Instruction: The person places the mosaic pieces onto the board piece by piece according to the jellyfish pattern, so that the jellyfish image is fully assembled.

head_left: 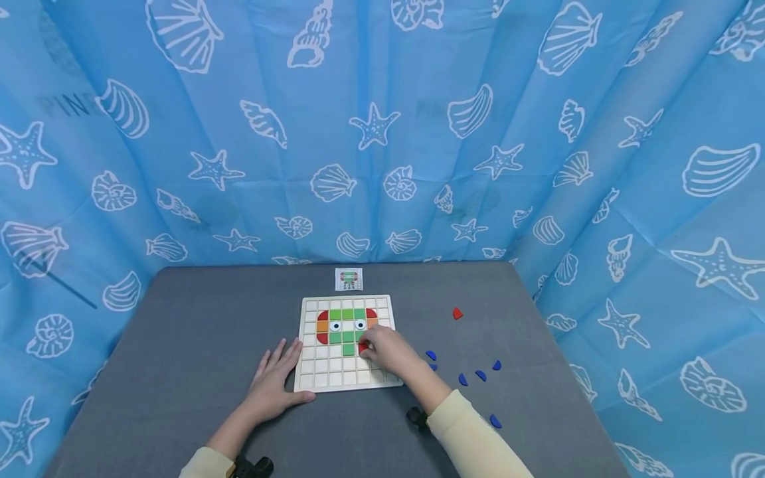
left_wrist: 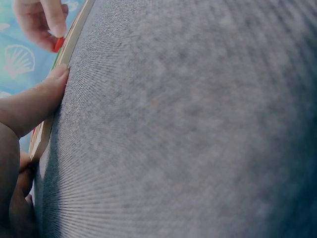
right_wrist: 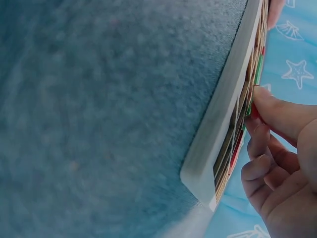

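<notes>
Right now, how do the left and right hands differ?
Pose: the left hand is spread at the board's near-left corner; the right hand is curled in a pinch over the board. Load: the right hand holds a red piece; the left hand carries none. Shared: both come from pale yellow sleeves.

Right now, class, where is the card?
In the head view, the card lies at the table's far edge, slightly left of the picture's middle, between the board and the curtain.

Head view evenly bright — wrist views dimmer, tablecloth (left_wrist: 198, 124) blurred.
</notes>
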Demonstrator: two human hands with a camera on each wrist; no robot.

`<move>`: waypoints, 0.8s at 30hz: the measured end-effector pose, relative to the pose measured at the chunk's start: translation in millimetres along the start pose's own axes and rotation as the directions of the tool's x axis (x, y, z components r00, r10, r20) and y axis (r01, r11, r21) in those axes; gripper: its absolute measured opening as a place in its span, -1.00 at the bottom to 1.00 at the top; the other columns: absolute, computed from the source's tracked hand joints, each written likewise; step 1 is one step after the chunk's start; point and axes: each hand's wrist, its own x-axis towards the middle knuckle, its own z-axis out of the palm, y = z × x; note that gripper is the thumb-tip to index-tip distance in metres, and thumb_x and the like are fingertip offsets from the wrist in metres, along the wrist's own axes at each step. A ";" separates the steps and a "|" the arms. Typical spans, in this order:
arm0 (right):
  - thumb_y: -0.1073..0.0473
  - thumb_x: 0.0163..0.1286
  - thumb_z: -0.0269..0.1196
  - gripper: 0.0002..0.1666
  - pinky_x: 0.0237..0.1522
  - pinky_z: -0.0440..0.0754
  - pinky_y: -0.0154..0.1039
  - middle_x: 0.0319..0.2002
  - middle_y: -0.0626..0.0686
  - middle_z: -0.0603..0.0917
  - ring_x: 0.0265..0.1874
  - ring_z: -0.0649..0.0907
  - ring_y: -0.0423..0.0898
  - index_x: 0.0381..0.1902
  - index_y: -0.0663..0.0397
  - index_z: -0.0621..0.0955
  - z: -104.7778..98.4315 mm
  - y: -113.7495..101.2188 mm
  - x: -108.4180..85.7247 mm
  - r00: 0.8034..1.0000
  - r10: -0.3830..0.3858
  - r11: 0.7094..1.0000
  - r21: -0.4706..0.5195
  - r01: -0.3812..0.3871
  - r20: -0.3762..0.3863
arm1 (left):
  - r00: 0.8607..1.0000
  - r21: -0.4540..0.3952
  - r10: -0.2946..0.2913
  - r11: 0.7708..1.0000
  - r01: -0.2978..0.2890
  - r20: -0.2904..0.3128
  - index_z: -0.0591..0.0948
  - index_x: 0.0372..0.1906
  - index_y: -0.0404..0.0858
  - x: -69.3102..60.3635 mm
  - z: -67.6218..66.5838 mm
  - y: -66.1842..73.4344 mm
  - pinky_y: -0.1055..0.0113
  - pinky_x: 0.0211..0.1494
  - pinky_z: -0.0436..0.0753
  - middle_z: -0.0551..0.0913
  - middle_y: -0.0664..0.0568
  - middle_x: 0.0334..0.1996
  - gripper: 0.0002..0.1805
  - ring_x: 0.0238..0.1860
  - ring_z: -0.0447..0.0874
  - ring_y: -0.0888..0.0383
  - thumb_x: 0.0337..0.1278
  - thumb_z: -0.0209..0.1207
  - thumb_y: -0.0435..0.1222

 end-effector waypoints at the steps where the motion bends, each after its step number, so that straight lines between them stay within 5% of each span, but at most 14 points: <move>1: 0.14 0.31 0.43 -0.77 -0.24 0.60 -0.31 -0.26 -0.06 0.69 -0.36 0.54 -0.25 -0.09 0.03 0.77 0.6 -0.1 0.6 1.000 0.005 1.000 0.001 -0.005 0.008 | 1.000 -0.001 -0.002 1.000 0.002 0.003 0.07 0.62 -0.21 -0.1 0.2 -0.1 -0.25 0.57 -0.21 0.07 -0.09 0.61 0.29 0.63 -0.19 -0.22 -0.13 0.36 0.35; 18: 0.12 0.29 0.45 -0.75 -0.28 0.55 -0.37 -0.27 -0.11 0.63 -0.37 0.51 -0.26 -0.08 -0.02 0.77 2.4 1.6 2.1 1.000 -0.003 1.000 0.016 0.003 0.023 | 0.999 0.001 -0.023 1.000 0.023 0.038 0.04 0.63 -0.18 2.0 -1.3 1.2 -0.25 0.58 -0.24 0.03 -0.07 0.62 0.30 0.64 -0.23 -0.21 -0.12 0.34 0.38; 24: 0.11 0.29 0.46 -0.74 -0.14 0.62 -0.32 -0.18 -0.10 0.67 -0.28 0.55 -0.25 -0.07 -0.02 0.77 -1.5 1.1 -0.9 1.000 -0.020 1.000 0.017 0.020 0.013 | 1.000 -0.007 -0.019 1.000 0.019 0.011 0.07 0.62 -0.19 0.8 -0.4 -0.1 -0.25 0.58 -0.23 0.06 -0.08 0.62 0.30 0.63 -0.20 -0.21 -0.14 0.36 0.36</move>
